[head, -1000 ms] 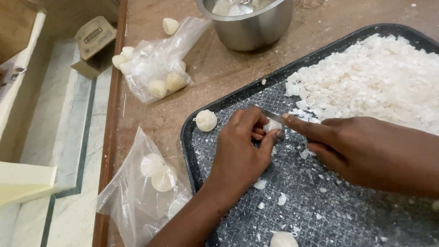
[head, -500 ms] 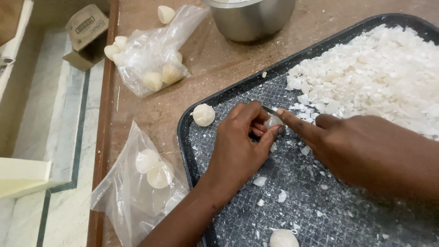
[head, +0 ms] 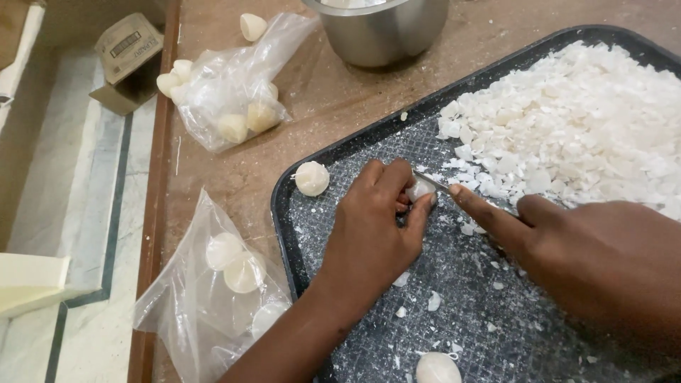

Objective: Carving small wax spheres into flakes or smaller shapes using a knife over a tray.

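Tray (head: 287,234) on table (head: 234,163); flake pile (head: 574,120) in tray's far right; bags (head: 227,85) left; pot (head: 386,32) behind.

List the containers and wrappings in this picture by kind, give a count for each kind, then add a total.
Clear plastic bags: 2, upper bag and lower bag
Dark tray: 1
Steel bowl: 1
Cardboard box: 1
Total: 5

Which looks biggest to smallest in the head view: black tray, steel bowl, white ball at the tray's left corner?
1. Black tray
2. Steel bowl, partly cut off by the frame
3. White ball
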